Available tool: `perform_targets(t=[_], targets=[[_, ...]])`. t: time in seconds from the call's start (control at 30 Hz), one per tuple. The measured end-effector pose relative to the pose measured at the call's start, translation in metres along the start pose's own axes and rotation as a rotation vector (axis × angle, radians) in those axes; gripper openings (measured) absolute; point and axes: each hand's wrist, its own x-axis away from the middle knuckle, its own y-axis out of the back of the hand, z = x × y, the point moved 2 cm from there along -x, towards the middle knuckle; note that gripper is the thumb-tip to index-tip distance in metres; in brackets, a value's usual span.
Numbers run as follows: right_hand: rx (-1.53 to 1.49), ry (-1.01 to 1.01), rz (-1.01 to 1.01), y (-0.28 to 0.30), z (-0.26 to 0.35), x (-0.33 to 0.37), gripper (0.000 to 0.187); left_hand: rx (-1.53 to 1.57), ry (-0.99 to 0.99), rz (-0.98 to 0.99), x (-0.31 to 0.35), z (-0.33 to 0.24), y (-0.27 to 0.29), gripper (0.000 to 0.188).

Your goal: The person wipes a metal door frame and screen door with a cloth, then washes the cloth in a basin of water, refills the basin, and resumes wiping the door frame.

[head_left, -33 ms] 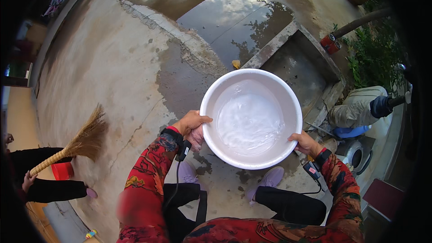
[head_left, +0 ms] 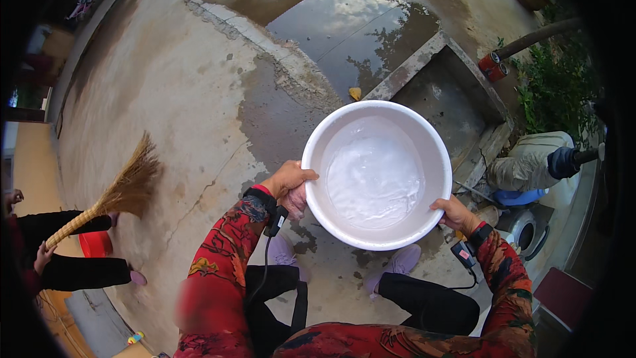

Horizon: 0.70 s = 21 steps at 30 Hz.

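Note:
A round white basin [head_left: 371, 243] is held out in front of me, above the ground. Clear, rippling water [head_left: 376, 172] covers its bottom. My left hand [head_left: 286, 178] is closed on the basin's left rim, thumb over the edge. Below those fingers, a crumpled pinkish cloth [head_left: 297, 201] is pinched against the basin's outside. On the lower right rim, my right hand [head_left: 457, 213] grips with its thumb on top and its fingers partly hidden underneath.
Beyond the basin lies a low concrete trough [head_left: 412, 67], with a puddle [head_left: 331, 36] behind it. At left another person's hand holds a straw broom [head_left: 122, 189] near a red bucket [head_left: 96, 245]. A wrapped pipe [head_left: 563, 162], a metal pot [head_left: 521, 229] and a dark red stool [head_left: 562, 296] stand right.
The basin and both hands sit slightly farther right in the picture, as does most of the scene. The other person's broom has tilted up a little. My grip is the same.

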Motion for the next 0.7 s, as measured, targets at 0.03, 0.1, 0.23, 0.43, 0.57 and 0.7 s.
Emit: perform_targets(t=[0.03,0.1,0.23,0.43,0.57,0.7], targets=[[0.024,-0.006,-0.024,-0.007,0.007,0.015,0.042,-0.032,-0.003,-0.019,0.013,-0.007,-0.001,0.037],[0.033,0.020,-0.065,-0.021,0.028,0.048,0.042,-0.011,-0.078,-0.052,0.044,-0.020,-0.008,0.037],[0.114,0.081,-0.172,-0.043,0.066,0.118,0.045,-0.013,-0.173,-0.109,0.117,-0.054,-0.026,0.036],[0.082,0.187,-0.203,-0.073,0.119,0.229,0.048,-0.009,-0.231,-0.142,0.242,-0.126,-0.046,0.034],[0.004,0.154,-0.158,-0.106,0.148,0.305,0.063,0.040,-0.265,-0.199,0.335,-0.165,-0.057,0.034],[0.072,0.166,-0.165,-0.126,0.174,0.375,0.060,0.149,-0.340,-0.231,0.424,-0.180,-0.078,0.033]])
